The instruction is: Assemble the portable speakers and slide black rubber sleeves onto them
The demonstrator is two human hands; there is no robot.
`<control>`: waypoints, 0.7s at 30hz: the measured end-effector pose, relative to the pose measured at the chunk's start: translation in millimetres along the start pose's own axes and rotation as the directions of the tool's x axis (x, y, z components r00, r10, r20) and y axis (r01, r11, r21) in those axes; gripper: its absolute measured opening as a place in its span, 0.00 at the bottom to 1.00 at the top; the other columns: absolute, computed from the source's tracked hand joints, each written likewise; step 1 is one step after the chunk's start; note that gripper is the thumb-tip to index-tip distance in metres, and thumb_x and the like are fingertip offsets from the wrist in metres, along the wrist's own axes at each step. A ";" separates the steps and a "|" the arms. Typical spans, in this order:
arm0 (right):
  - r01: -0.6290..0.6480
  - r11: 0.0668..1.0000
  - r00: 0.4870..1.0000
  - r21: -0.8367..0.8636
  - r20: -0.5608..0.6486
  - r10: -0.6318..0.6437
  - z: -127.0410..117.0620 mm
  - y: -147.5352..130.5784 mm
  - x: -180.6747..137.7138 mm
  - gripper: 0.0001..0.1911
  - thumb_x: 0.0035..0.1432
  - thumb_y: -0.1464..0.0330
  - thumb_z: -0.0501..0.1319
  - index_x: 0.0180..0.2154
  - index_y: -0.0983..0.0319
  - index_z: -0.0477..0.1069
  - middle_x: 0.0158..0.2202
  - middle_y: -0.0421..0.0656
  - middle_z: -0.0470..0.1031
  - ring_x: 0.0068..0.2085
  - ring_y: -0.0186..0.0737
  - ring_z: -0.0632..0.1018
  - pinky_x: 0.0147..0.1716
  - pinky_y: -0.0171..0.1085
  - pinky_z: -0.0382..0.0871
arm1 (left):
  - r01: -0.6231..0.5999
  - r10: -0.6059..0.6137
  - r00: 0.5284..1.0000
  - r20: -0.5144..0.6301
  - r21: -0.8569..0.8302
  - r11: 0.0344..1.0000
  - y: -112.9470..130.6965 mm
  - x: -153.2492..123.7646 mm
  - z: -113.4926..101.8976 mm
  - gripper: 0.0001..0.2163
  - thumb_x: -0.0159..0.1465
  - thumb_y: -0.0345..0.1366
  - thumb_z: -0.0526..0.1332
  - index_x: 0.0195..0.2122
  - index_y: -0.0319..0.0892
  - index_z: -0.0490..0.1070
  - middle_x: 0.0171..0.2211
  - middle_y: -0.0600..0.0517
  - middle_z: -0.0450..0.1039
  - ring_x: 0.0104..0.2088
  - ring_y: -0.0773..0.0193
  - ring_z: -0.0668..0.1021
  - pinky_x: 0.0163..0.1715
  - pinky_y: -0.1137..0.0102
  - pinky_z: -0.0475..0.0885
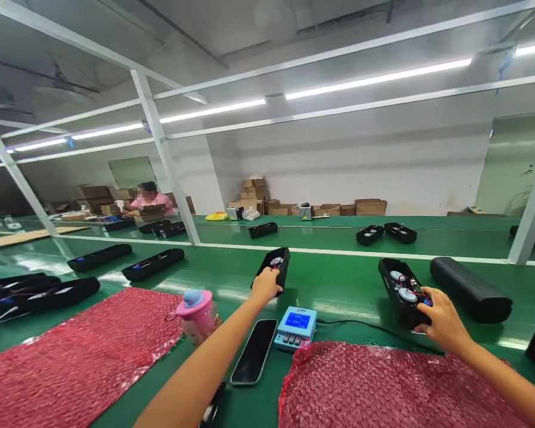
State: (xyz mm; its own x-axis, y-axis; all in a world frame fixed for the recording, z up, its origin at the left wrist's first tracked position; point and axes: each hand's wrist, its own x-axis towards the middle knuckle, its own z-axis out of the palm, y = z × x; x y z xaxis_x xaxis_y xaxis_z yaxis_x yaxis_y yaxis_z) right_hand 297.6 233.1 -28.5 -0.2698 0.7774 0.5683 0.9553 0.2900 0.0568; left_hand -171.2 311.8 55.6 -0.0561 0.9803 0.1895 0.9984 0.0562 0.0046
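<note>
Hands (266, 285) (446, 319) on near ends of black housings (282, 264) (397, 295), open bench (334, 276) between

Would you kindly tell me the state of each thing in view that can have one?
Central speaker housing: open, insides exposed
Right speaker housing: open, insides exposed
Perforated black housing: lying lengthwise
Blue digital meter: lit up
Smartphone: dark
Pink container: lidded
Tube lights: on
Left bubble wrap: spread out

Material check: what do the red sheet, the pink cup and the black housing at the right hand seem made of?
Red sheet: shiny plastic bubble wrap, judging by raised cells and glints. Pink cup: probably smooth plastic; its body looks partly see-through. Black housing at the right hand: likely molded plastic, dull with a hollowed shape, but coated metal is possible.
</note>
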 end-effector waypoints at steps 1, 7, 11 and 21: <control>0.018 1.000 1.000 0.015 -0.019 -0.018 -15.1 -7.5 -13.1 0.08 0.41 0.70 0.64 0.29 0.60 0.73 0.52 0.50 0.62 0.54 0.57 0.63 0.51 0.51 0.60 | -0.044 0.043 0.998 -0.037 -0.027 0.999 3.1 -13.1 -12.0 0.13 0.61 0.38 0.60 0.45 0.38 0.67 0.46 0.46 0.67 0.44 0.59 0.72 0.44 0.59 0.70; 0.247 0.959 0.955 0.140 -0.203 -0.216 -91.4 -67.1 -112.0 0.04 0.45 0.71 0.62 0.27 0.60 0.68 0.49 0.49 0.64 0.51 0.52 0.66 0.47 0.45 0.64 | -0.369 0.347 0.923 -0.169 -0.125 0.921 24.3 -138.3 -47.7 0.16 0.54 0.24 0.61 0.43 0.42 0.69 0.48 0.47 0.65 0.50 0.59 0.70 0.50 0.67 0.66; 0.293 0.943 0.940 0.154 -0.226 -0.255 -116.7 -105.4 -164.0 0.09 0.44 0.76 0.58 0.31 0.59 0.68 0.46 0.44 0.68 0.50 0.47 0.67 0.48 0.42 0.61 | -0.656 0.624 0.739 -0.256 -0.062 0.752 41.5 -220.6 -26.2 0.13 0.55 0.20 0.54 0.37 0.42 0.70 0.40 0.48 0.70 0.38 0.62 0.75 0.37 0.71 0.71; 0.163 0.968 0.974 0.192 -0.189 -0.126 -96.3 -175.8 -201.9 0.11 0.41 0.73 0.65 0.24 0.60 0.61 0.26 0.40 0.69 0.28 0.39 0.68 0.27 0.36 0.64 | -0.706 0.724 0.686 0.064 -0.178 0.685 56.5 -258.1 20.3 0.24 0.46 0.16 0.49 0.38 0.46 0.71 0.42 0.48 0.72 0.40 0.62 0.76 0.38 0.72 0.71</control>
State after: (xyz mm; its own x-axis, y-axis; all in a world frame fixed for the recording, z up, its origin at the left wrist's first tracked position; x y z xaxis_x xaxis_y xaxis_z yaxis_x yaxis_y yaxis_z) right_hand 195.7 -28.7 -74.2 -0.3606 0.6152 0.7011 0.8574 0.5146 -0.0105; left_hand -100.4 65.8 -13.0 0.6844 0.7257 0.0707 0.7247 -0.6877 0.0440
